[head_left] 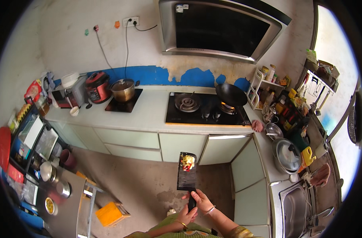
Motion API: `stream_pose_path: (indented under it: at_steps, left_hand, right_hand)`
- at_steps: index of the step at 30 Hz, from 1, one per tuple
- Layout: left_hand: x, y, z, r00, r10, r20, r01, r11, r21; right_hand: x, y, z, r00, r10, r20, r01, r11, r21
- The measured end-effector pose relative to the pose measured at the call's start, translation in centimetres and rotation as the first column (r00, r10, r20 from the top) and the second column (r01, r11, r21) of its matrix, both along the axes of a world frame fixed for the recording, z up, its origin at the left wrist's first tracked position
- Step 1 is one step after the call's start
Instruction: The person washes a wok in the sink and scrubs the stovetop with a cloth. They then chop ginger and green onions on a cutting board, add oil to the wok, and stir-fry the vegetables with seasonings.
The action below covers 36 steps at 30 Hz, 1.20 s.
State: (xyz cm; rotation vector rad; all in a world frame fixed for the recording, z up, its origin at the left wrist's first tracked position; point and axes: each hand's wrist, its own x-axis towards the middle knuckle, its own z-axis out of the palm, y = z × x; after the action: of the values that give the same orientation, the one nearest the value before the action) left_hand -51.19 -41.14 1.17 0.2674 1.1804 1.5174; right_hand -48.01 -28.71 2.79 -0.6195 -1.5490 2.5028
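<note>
A black kitchen cleaver with a ridged blade is held out flat before me, over the floor. Chopped pale and red pieces, perhaps garlic and chilli, lie on its blade near the far end. My left hand grips the lower part of the black handle. Higher up, where handle meets blade, my right hand closes around it. Beyond the hands, a black wok sits tilted on the right burner of the gas hob, where a flame shows beneath it.
A lidded pot stands on an induction plate, beside a red electric cooker. To the right are a steel sink and a large lidded pan. A yellow stool and a table stand at the left.
</note>
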Motion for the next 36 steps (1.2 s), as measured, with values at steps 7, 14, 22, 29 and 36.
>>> stream_pose_path:
  at_steps: [7, 14, 22, 29, 36]
  left_hand:
    - [-11.6, 7.2, -1.5, 0.981, 0.191, 0.02, -0.188, 0.977, -0.097]
    - [-22.8, 17.5, -5.9, 0.924, 0.375, -0.073, -0.38, 0.923, -0.062]
    - [-31.7, 24.5, -8.8, 0.8, 0.592, -0.098, -0.6, 0.794, -0.104]
    - [-38.7, 26.2, -13.1, 0.77, 0.598, -0.225, -0.635, 0.751, -0.178]
    - [-42.6, 26.4, -15.5, 0.758, 0.634, -0.156, -0.651, 0.716, -0.251]
  right_hand:
    - [-2.0, 10.8, -0.6, 0.987, -0.14, 0.073, 0.134, 0.988, 0.077]
    - [2.9, 25.7, -2.2, 0.87, -0.468, 0.155, 0.441, 0.879, 0.183]
    - [-1.9, 45.4, -3.9, 0.832, -0.554, -0.041, 0.364, 0.488, 0.794]
    - [-13.3, 55.1, -3.8, 0.747, -0.663, 0.039, 0.257, 0.342, 0.904]
    - [-17.4, 57.6, -4.5, 0.702, -0.539, 0.465, -0.124, 0.551, 0.825]
